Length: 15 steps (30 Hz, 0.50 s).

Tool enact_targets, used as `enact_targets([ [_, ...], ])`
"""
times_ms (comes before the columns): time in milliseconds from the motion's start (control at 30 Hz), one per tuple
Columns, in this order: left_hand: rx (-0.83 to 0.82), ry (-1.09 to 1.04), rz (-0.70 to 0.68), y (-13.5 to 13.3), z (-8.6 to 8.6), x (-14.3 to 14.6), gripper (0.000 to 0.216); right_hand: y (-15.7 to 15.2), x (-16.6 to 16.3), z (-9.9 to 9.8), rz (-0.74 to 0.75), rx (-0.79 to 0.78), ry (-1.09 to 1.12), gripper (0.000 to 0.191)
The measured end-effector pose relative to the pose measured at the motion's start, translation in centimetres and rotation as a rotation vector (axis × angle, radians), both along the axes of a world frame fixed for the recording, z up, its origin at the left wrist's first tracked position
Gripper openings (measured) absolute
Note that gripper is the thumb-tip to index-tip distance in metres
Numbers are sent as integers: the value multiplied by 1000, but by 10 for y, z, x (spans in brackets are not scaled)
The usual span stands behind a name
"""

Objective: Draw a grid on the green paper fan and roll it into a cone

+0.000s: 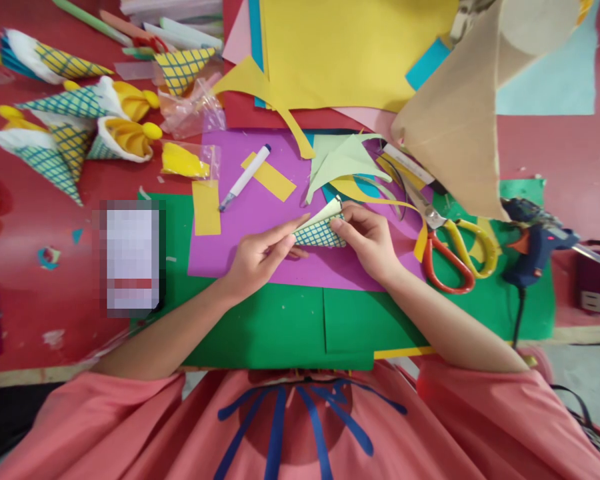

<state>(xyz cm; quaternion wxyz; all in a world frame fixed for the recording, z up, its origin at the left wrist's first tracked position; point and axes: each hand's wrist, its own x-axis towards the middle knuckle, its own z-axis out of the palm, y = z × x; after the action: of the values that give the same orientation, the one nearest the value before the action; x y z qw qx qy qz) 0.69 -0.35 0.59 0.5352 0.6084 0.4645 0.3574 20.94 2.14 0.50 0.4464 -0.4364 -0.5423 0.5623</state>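
Note:
A small pale-green foam cone with a blue grid pattern is held between both hands over the purple foam sheet. My left hand pinches its pointed end at the left. Thumb and fingers of my right hand grip the wide end, where the plain pale inner side shows. Just beyond the hands lie pale green offcuts and a thin yellow strip. A white marker with a dark cap rests up and left of them.
Scissors with red and yellow handles lie to the right, near a blue glue gun. Several finished foam ice-cream cones sit at the left. Yellow sheets are stacked at the back. A blurred-out rectangular object lies front left.

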Motion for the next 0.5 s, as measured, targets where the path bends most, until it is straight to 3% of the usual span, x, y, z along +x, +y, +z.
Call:
enact_targets([
  [167, 82, 79, -17, -1, -1, 0, 39, 0, 2, 0, -2, 43, -34, 31],
  [500, 307, 232, -152, 0, -4, -2, 45, 2, 5, -3, -17, -20, 7, 25],
])
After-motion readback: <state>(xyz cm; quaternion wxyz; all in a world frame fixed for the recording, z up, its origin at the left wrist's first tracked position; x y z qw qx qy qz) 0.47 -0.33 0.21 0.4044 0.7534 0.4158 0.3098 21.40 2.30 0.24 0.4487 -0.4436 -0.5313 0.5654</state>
